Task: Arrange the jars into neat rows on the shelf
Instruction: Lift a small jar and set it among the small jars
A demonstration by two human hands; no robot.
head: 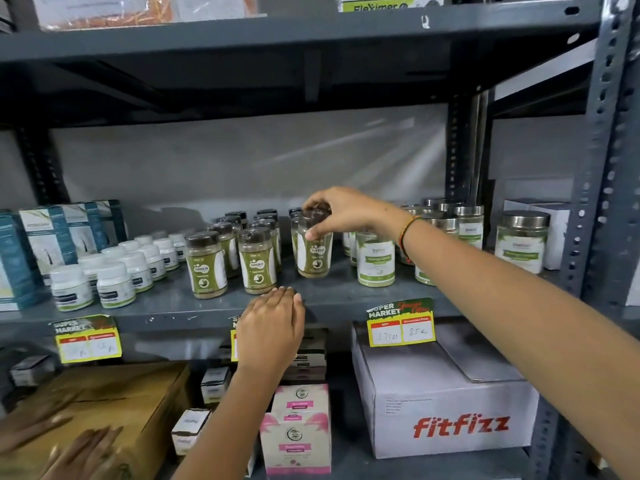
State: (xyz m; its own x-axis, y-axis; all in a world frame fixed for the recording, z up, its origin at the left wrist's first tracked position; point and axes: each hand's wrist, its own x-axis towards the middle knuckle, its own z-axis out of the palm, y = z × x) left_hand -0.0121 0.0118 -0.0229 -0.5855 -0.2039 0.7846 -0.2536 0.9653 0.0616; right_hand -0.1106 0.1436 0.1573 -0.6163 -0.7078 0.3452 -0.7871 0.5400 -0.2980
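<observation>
I am holding a powder jar (314, 249) by its shrink-wrapped cap in my right hand (341, 211), near the shelf (346, 296) front edge; it is probably feeling light, rigid, slightly slick, while my left hand (270, 329) is resting open, empty.

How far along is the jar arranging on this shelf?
Partly done. Two brown-lidded green-label jars head tidy columns. The right hand holds a third brown-lidded jar by its lid, apart from them. The left hand rests at the shelf edge. That jar remains unaligned.
</observation>
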